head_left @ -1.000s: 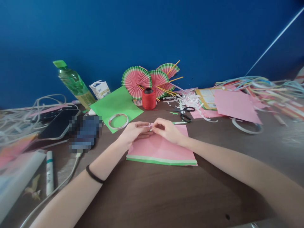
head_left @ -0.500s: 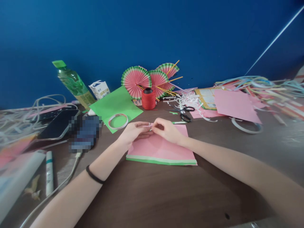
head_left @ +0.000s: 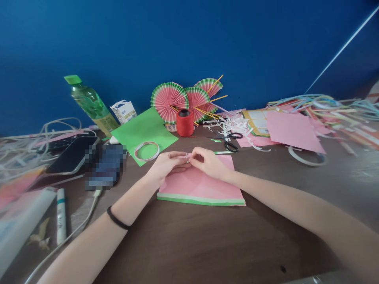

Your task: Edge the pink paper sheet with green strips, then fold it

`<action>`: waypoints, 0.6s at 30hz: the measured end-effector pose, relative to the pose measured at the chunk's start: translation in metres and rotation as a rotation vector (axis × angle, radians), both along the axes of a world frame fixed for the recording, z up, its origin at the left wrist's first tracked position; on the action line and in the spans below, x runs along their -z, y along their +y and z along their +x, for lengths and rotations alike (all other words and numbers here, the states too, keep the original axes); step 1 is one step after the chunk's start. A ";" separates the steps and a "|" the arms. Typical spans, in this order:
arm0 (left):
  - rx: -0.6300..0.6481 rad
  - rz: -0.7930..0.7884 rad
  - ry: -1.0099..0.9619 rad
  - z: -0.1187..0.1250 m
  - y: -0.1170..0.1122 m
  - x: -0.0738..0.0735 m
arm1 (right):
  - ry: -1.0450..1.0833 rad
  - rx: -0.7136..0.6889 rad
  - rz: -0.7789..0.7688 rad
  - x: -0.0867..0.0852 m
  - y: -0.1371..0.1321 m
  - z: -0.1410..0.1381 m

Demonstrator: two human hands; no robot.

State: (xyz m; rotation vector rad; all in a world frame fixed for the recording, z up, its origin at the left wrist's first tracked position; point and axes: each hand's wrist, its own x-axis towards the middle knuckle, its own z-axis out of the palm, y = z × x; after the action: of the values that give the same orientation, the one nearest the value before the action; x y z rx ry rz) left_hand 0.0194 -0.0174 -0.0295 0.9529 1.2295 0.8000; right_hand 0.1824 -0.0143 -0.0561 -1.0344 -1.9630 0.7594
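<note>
A sheet of pink paper [head_left: 207, 185] lies flat on the table, with a white and green band along its near edge. At its far edge my left hand [head_left: 170, 163] has its fingers closed around the paper's edge. Its fingertips meet those of my right hand [head_left: 205, 162], which is closed in a pinch of thumb and forefinger. A small pale bit shows between the fingertips, too small to name. To the right of my right hand, a narrow green and white strip [head_left: 224, 152] shows at the paper's far edge.
Beyond my hands are a roll of tape [head_left: 158, 149] on green paper [head_left: 148, 130], a red thread spool [head_left: 185, 125], black-handled scissors [head_left: 231, 146] and watermelon paper fans [head_left: 168, 100]. A bottle [head_left: 91, 104], phone [head_left: 74, 154] and marker [head_left: 61, 217] lie left; pink paper squares [head_left: 293, 128] right.
Both hands stay at the far edge of the pink paper, their fingertips together. The view has shifted very slightly; nothing else visibly differs.
</note>
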 end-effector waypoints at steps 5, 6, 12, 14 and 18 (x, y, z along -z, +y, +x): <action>0.005 0.001 -0.009 0.000 0.000 0.000 | 0.005 0.010 0.002 0.001 0.000 0.000; 0.006 0.002 -0.015 0.000 0.000 0.000 | 0.003 0.012 0.001 0.001 0.000 0.000; -0.024 0.053 -0.003 0.004 -0.001 0.000 | -0.014 0.009 -0.009 -0.001 -0.001 0.000; -0.038 0.049 0.009 0.005 -0.002 0.001 | -0.016 0.015 0.001 -0.001 -0.002 -0.001; -0.030 0.041 0.017 0.005 -0.002 0.001 | -0.021 0.074 0.035 -0.002 -0.002 -0.002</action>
State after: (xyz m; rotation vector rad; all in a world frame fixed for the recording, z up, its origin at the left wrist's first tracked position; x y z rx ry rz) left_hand 0.0245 -0.0192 -0.0306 0.9776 1.2486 0.8450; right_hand 0.1805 -0.0165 -0.0537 -1.0917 -1.9379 0.6746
